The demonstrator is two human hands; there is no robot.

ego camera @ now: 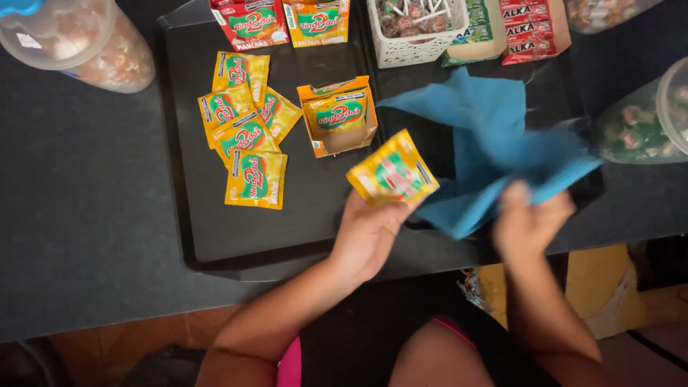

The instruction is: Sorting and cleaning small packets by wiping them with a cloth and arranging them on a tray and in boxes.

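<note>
A yellow sachet (393,174) with a green and red label sits pinched at its lower edge in the fingertips of the left hand (365,236), held tilted above the front part of a black tray (188,215). Just to its right, a blue cloth (487,143) spreads over the tray's right side; its near edge is gripped by the right hand (527,226), whose fingers are curled shut around the fabric. That hand and the cloth's lower fold are blurred, so the exact finger hold cannot be told. The two hands are near each other, with the sachet up and to the left of the cloth's gripped edge, close beside it.

Behind the held sachet, an open orange carton (338,115) lies on the tray, with one more sachet showing in its mouth. Further left on the tray, five loose sachets (247,129) of the same kind lie in an overlapping cluster. At the tray's far edge stand a red box (247,21) and an orange box (317,20), side by side. To their right are a white basket (412,32) of lollipops and red packets (534,29).

The tray rests on a dark worktop (79,215). A clear plastic jar (79,43) of sweets lies at the far left, and another jar (645,118) lies at the right edge.
</note>
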